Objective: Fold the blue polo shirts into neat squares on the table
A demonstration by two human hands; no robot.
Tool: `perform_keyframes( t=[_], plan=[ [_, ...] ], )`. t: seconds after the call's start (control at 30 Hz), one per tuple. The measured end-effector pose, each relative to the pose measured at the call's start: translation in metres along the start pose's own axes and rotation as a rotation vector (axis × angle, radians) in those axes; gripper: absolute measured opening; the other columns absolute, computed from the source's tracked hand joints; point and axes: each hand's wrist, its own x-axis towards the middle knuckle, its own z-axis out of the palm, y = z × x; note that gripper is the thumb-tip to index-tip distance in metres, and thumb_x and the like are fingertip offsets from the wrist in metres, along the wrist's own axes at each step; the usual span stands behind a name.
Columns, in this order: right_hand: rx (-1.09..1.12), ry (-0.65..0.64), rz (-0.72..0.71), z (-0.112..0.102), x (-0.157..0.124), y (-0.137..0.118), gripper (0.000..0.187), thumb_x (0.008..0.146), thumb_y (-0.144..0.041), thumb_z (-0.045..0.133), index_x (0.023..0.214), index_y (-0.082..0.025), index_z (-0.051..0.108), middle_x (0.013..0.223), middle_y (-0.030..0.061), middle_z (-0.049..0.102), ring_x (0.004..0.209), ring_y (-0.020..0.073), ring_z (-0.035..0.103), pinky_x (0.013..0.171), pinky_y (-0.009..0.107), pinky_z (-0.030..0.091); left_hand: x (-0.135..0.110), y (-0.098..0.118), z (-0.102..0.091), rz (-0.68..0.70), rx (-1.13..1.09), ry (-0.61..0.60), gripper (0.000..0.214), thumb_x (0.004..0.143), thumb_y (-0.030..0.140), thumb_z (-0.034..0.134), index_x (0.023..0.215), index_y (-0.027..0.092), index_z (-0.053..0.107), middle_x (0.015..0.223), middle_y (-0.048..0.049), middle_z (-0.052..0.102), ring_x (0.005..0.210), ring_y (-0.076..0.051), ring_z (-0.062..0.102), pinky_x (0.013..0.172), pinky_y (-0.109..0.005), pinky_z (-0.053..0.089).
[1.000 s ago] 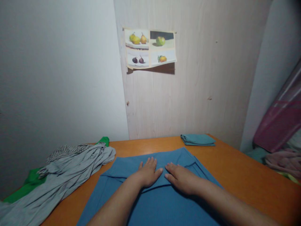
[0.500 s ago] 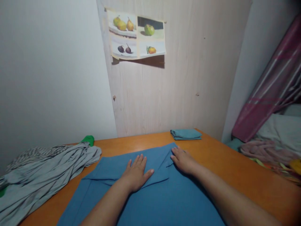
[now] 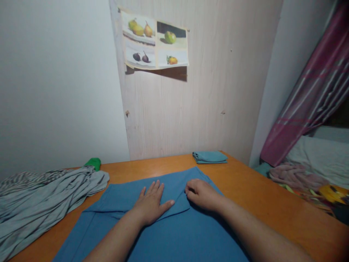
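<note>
A person's left hand [image 3: 151, 205] rests open and flat on a blue cloth [image 3: 182, 234] spread across the tabletop [image 3: 261, 207]; the right hand [image 3: 201, 193] curls at its folded end, whether its grip pinches fabric impossible to tell.

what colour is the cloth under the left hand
The cloth is plain blue, best seen in the head view.

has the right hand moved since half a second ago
Yes: judged against the folded teal cloth on the table, the right hand has shifted left and toward the camera.
</note>
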Motion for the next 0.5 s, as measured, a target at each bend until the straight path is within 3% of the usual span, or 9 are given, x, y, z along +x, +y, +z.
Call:
perform_keyframes(
  t=[0.07,0.13,0.23,0.3,0.4,0.5],
  plan=[
    [-0.017,-0.085,0.02,0.002,-0.001,-0.001,0.016,0.087,-0.024,0.052,0.086,-0.019,0.068,0.088,0.0036,0.07,0.08,0.0164,0.059,0.068,0.026,0.035,0.0,-0.001,0.001,0.0,-0.003,0.006,0.104,0.083,0.086,0.023,0.159,0.016,0.023,0.165,-0.0121,0.008,0.154,-0.032,0.006,0.122,-0.059,0.008],
    [-0.035,-0.087,0.076,0.002,0.0,0.002,0.019,0.09,-0.027,0.051,0.085,-0.019,0.068,0.084,0.003,0.07,0.074,0.016,0.058,0.064,0.026,0.033,0.001,-0.002,0.002,0.002,-0.004,0.007,0.103,0.082,0.086,0.024,0.159,0.016,0.023,0.165,-0.0117,0.008,0.154,-0.032,0.006,0.122,-0.059,0.008],
    [-0.041,0.07,0.151,0.003,0.008,0.014,0.033,0.098,-0.035,0.041,0.093,-0.019,0.069,0.092,0.0062,0.071,0.082,0.0181,0.061,0.07,0.028,0.038,0.001,-0.002,0.003,0.0,-0.001,0.007,0.104,0.082,0.086,0.024,0.159,0.017,0.023,0.165,-0.0115,0.008,0.154,-0.032,0.006,0.122,-0.059,0.008],
    [-0.051,0.153,0.167,0.006,0.015,0.025,0.041,0.101,-0.038,0.035,0.113,-0.018,0.068,0.114,0.011,0.07,0.105,0.0214,0.061,0.087,0.031,0.041,0.002,-0.002,0.002,-0.002,0.002,0.006,0.104,0.082,0.087,0.023,0.159,0.016,0.023,0.165,-0.0117,0.008,0.154,-0.032,0.006,0.122,-0.059,0.008],
    [-0.098,0.057,0.233,0.016,0.022,0.042,0.058,0.102,-0.048,0.031,0.146,-0.015,0.048,0.152,0.0162,0.047,0.142,0.028,0.037,0.112,0.044,0.028,0.001,-0.001,0.0,-0.013,0.008,-0.008,0.105,0.081,0.088,0.022,0.159,0.017,0.022,0.165,-0.0112,0.008,0.154,-0.033,0.006,0.121,-0.061,0.006],
    [-0.143,-0.089,0.396,0.026,0.024,0.055,0.072,0.099,-0.059,0.027,0.154,-0.014,0.035,0.162,0.0154,0.029,0.151,0.033,0.019,0.116,0.062,0.011,-0.001,0.002,-0.005,-0.034,0.01,-0.029,0.106,0.08,0.089,0.022,0.159,0.018,0.02,0.166,-0.0097,0.008,0.154,-0.033,0.004,0.12,-0.063,0.005]
  ],
)
